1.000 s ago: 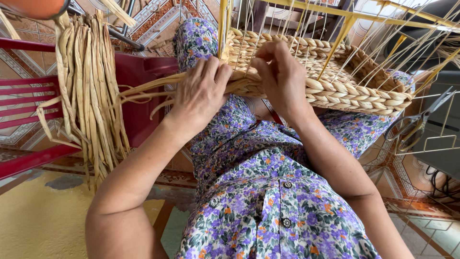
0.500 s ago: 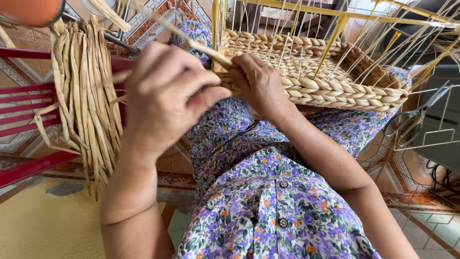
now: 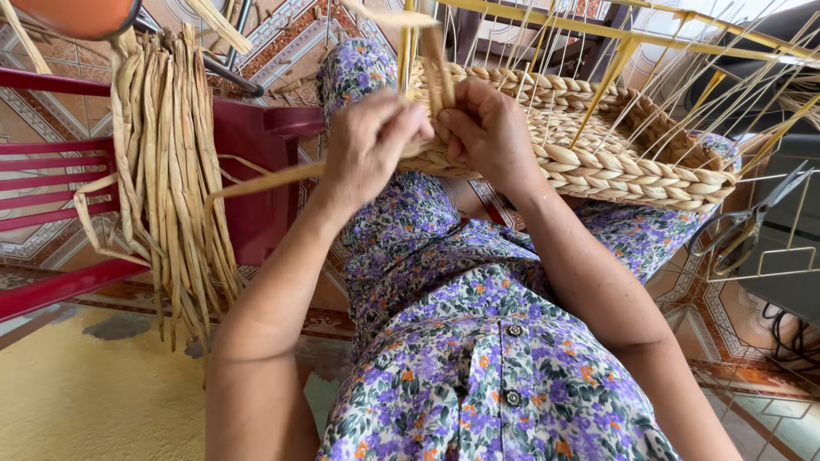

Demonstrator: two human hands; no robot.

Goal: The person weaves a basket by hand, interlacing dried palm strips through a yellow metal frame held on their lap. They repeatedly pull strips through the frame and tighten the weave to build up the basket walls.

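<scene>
Left hand (image 3: pixel 369 145) pinching straw strand (image 3: pixel 265 181); right hand (image 3: pixel 489 130) pinching strand at near rim of woven basket (image 3: pixel 632 162) on lap.

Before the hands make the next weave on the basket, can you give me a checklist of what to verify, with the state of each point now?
1. Left hand grips the loose straw strand: ok.
2. Right hand presses on the braided rim of the woven basket: ok.
3. Basket rests on the lap, on the floral dress: ok.
4. Yellow wire frame stands above the weave: ok.
5. Spare straw bundle hangs over the red chair at the left side: ok.
6. Scissors hang on the wire rack at the right; whether within reach: cannot tell.
</scene>
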